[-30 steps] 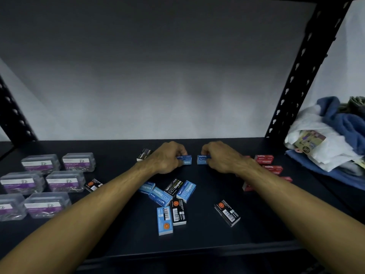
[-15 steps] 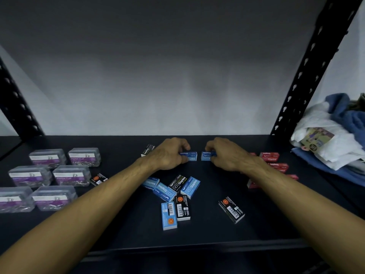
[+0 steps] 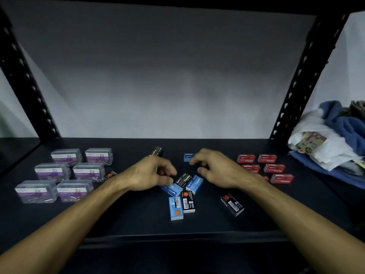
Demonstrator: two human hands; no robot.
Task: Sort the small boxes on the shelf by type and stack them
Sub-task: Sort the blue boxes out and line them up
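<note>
A small stack of blue staple boxes stands at the back middle of the dark shelf. My right hand hovers just in front of it, fingers apart, holding nothing. My left hand hangs with curled, parted fingers over a loose pile of blue boxes and black boxes. Another blue box and black box lie nearer me. A black box lies apart to the right, another at the back.
Several clear boxes with purple labels sit in rows at the left. Red staple boxes are grouped at the right. Black shelf posts stand at both sides. A heap of cloth and a white bag lies beyond the right post.
Both hands let go of the blue boxes at the back, which now stand stacked. The hands drew back toward me, over the loose pile.
</note>
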